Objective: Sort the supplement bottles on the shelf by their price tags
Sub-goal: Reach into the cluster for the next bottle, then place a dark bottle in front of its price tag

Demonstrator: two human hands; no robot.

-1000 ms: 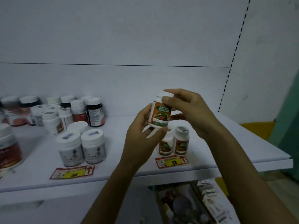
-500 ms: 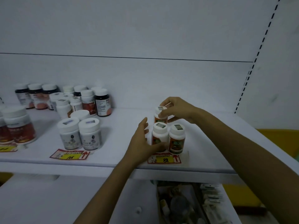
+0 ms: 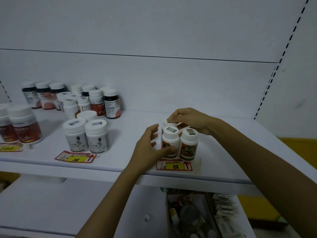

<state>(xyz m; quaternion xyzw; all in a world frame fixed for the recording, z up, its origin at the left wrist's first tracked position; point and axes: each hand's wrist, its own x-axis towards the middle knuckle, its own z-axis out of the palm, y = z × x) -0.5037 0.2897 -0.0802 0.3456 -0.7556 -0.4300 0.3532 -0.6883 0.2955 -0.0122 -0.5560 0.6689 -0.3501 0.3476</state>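
Three white bottles with orange labels stand together behind the "88" price tag (image 3: 174,166) on the white shelf (image 3: 223,162). My right hand (image 3: 192,120) grips the cap of the rear orange-label bottle (image 3: 166,123), mostly hidden behind the front pair. My left hand (image 3: 151,148) rests against the front left bottle (image 3: 169,143), thumb on its label, fingers spread. The front right bottle (image 3: 188,145) stands free. Two grey-label white bottles (image 3: 86,136) stand behind the "108" tag (image 3: 75,157).
A cluster of several dark and white bottles (image 3: 96,103) fills the shelf's back left. Large red-label bottles (image 3: 24,126) stand at the far left above another yellow tag (image 3: 10,148). Below the shelf, an open box (image 3: 197,217) holds mixed items.
The orange-label bottle I held up in both hands has come down onto the shelf behind the two at the "88" tag. My left hand moved onto the front left bottle.
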